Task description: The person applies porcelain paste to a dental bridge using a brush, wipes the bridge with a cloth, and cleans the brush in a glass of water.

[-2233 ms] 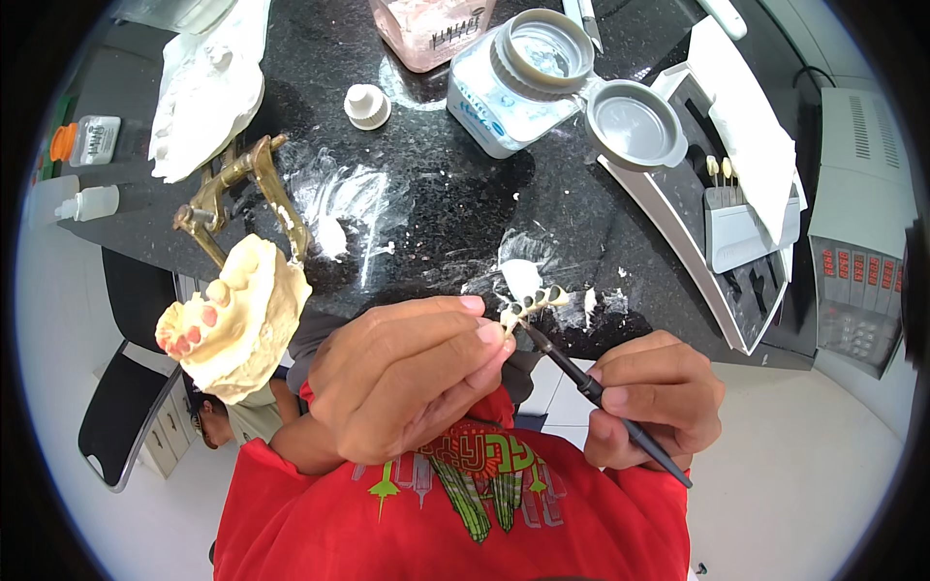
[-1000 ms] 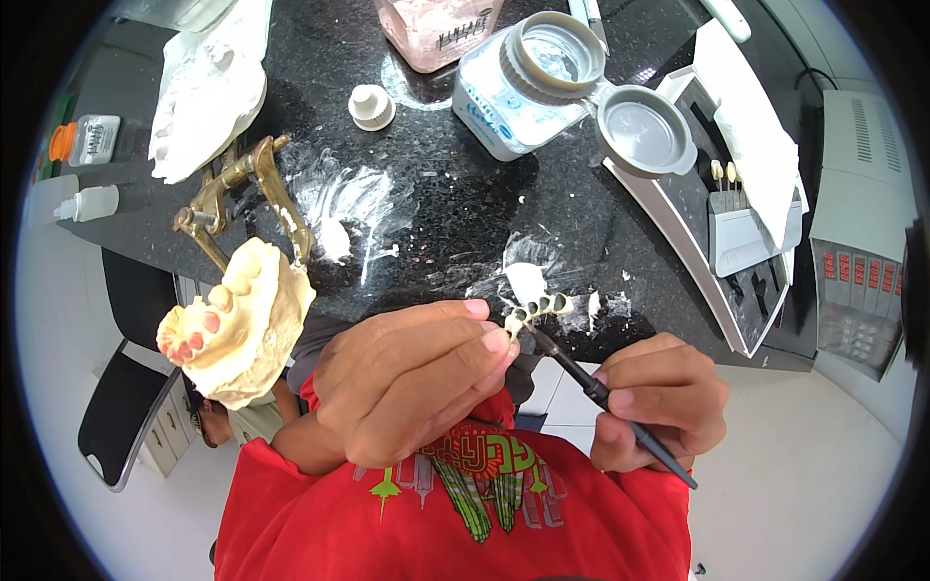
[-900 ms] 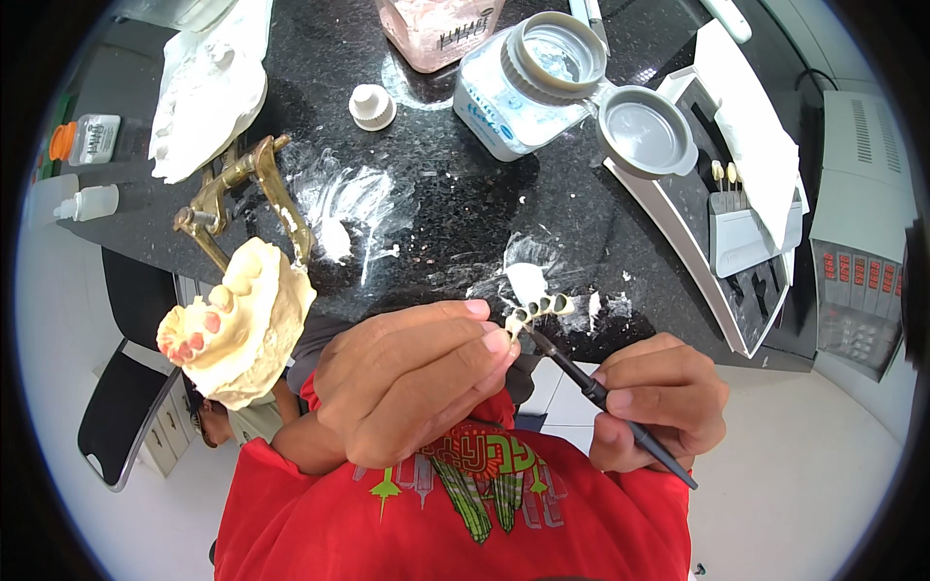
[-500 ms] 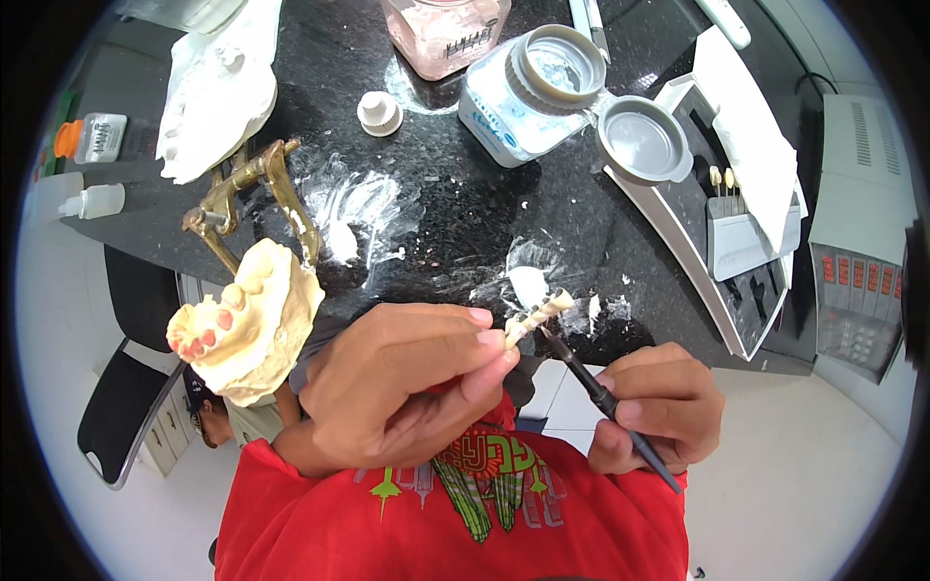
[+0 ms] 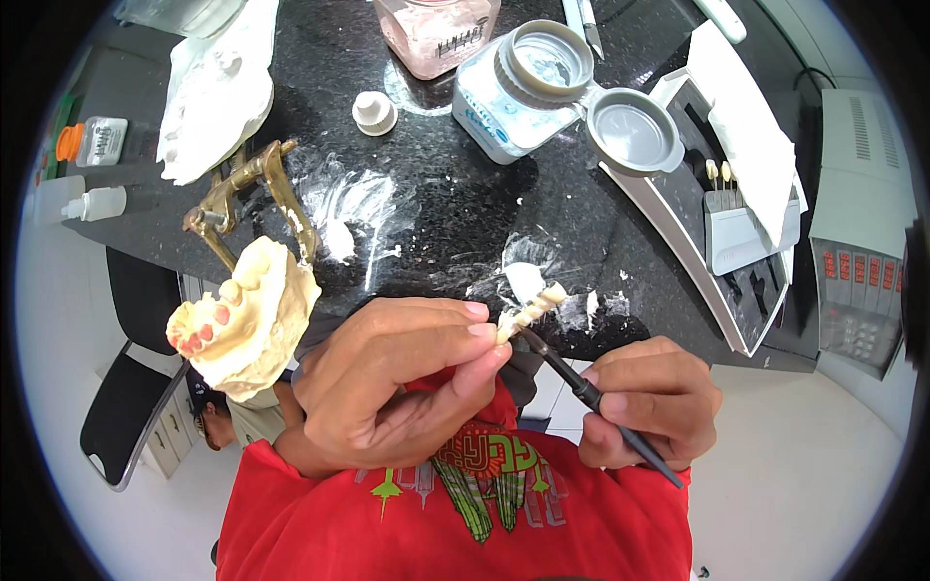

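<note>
Between the thumb and fingertips of my left hand [image 5: 397, 387] is a small cream-coloured dental bridge [image 5: 540, 306], a row of joined teeth pointing up and right. My right hand [image 5: 654, 402] grips a slim black brush [image 5: 588, 392] like a pen. Its dark tip reaches the lower side of the bridge, close to my left fingertips; whether it touches cannot be made out. Left of my hands, a cream plaster dental model [image 5: 254, 334] with pink-red marked teeth is joined to a brass articulator [image 5: 228, 208].
White powder [image 5: 525, 281] lies on the black countertop [image 5: 455, 208] beyond the bridge. Farther back stand a blue-labelled jar [image 5: 513, 116] with its grey lid [image 5: 635, 131] flipped back, a pink powder jar [image 5: 436, 39] and a white cap [image 5: 374, 113]. An open white case [image 5: 678, 261] sits right.
The brush tip has moved left and slightly down along the bridge toward my left fingertips. Both hands have shifted slightly left, and the bridge has turned a little.
</note>
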Demonstrator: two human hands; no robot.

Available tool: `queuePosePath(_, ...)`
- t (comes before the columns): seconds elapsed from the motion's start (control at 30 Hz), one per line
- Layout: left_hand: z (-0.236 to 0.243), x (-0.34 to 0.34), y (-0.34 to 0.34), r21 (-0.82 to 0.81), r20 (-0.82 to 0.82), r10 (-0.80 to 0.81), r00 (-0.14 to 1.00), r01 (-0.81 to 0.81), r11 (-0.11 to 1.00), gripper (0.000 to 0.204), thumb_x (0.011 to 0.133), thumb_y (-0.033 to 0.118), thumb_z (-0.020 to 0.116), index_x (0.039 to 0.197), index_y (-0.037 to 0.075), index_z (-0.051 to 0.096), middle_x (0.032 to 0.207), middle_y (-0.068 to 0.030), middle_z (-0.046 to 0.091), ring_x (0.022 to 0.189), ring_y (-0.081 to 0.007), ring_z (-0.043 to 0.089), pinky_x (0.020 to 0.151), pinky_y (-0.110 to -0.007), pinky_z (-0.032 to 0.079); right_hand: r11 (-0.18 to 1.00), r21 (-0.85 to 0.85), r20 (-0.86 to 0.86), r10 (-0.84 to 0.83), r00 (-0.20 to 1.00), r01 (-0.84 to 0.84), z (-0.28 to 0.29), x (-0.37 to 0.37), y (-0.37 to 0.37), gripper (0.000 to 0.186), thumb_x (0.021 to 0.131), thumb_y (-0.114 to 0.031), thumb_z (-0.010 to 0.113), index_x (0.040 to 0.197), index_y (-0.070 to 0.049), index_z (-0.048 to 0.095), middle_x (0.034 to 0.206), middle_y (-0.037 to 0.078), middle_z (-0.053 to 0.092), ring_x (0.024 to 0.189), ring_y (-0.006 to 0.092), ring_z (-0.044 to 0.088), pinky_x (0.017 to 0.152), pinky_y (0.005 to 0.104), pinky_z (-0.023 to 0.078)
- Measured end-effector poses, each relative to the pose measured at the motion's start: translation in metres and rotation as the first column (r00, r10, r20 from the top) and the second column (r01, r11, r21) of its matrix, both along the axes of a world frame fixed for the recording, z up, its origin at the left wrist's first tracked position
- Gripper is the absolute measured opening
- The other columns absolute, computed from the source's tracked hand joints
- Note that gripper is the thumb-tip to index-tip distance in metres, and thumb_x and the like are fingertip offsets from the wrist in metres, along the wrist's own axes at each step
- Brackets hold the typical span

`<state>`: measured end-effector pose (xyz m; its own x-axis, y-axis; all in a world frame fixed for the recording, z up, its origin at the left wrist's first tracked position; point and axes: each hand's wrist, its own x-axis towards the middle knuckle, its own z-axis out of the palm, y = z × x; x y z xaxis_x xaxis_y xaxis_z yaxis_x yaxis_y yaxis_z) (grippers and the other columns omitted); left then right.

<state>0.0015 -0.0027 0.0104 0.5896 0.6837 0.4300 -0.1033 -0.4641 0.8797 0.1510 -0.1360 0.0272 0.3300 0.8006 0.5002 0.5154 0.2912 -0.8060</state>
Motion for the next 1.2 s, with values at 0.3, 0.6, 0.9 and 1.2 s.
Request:
queuePosePath(0.3, 0.0012, -0.0003, 0.0011, 0.016, -0.006, -0.010, 1.000, 0.010, 1.000, 0.025, 0.064, -0.008, 0.079, 0.085, -0.002, 0.065, 0.077, -0.0116, 0.066, 0.074, -0.0232, 0.068, 0.062, -0.028, 0.057, 1.000, -0.018, -0.023, -0.016, 1.000, 0.015, 0.0024, -0.0013, -0.0016, 0.029, 0.061, 0.001, 0.079, 0.087, -0.003, 0.067, 0.078, 0.010, 0.066, 0.066, 0.0208, 0.067, 0.053, 0.0249, 0.055)
queuePosePath(0.6, -0.0001, -0.0001, 0.0016, 0.023, 0.001, -0.006, 1.000, 0.006, 1.000, 0.026, 0.064, -0.008, 0.079, 0.085, -0.002, 0.065, 0.076, -0.0116, 0.066, 0.073, -0.0229, 0.068, 0.062, -0.028, 0.057, 1.000, -0.023, -0.008, 0.015, 1.000, -0.015, 0.0011, 0.0001, 0.0002, 0.027, 0.061, -0.001, 0.080, 0.085, -0.003, 0.067, 0.078, 0.010, 0.066, 0.066, 0.0211, 0.068, 0.053, 0.0253, 0.055)
queuePosePath(0.9, -0.0007, 0.0001, 0.0014, 0.025, -0.003, -0.007, 1.000, 0.007, 1.000, 0.026, 0.064, -0.009, 0.079, 0.086, -0.002, 0.065, 0.076, -0.0112, 0.065, 0.072, -0.0229, 0.068, 0.062, -0.028, 0.057, 1.000, -0.017, -0.015, 0.024, 1.000, -0.024, 0.0004, 0.0003, -0.0004, 0.027, 0.062, -0.002, 0.080, 0.086, -0.003, 0.066, 0.078, 0.010, 0.066, 0.066, 0.0211, 0.068, 0.053, 0.0260, 0.055)
queuePosePath(1.2, -0.0005, -0.0015, 0.0019, 0.038, -0.014, -0.022, 1.000, 0.023, 0.999, 0.028, 0.065, -0.009, 0.078, 0.088, -0.002, 0.065, 0.077, -0.0108, 0.065, 0.073, -0.0231, 0.068, 0.063, -0.029, 0.057, 1.000, -0.008, 0.000, 0.002, 1.000, -0.002, -0.0006, 0.0000, -0.0001, 0.027, 0.062, -0.001, 0.079, 0.086, -0.002, 0.067, 0.077, 0.011, 0.066, 0.065, 0.0214, 0.067, 0.053, 0.0258, 0.055)
